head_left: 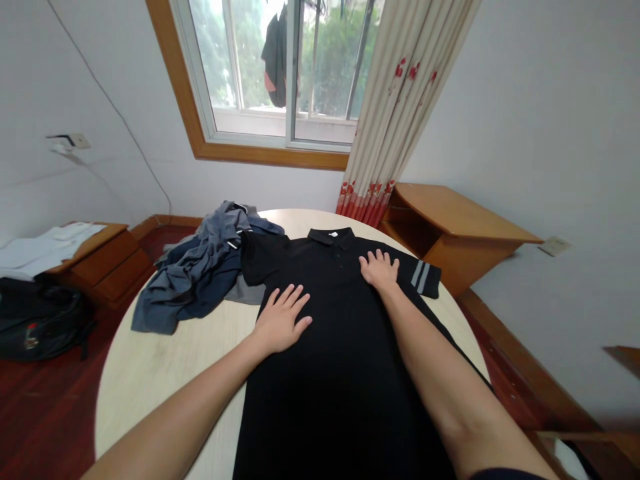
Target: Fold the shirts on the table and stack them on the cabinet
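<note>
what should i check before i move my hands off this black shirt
1. Front facing up: ok, the black shirt shows its collar and button placket, collar at the far end.
2. Hands flat and empty: ok, left hand and right hand both rest open on the fabric.
3. Sleeve on your right spread outward: ok, its two grey stripes show.
4. Other clothes apart from the shirt: not ok, the clothes pile meets the sleeve on your left.
5. Bottom hem straight: cannot tell, it's out of view.
</note>
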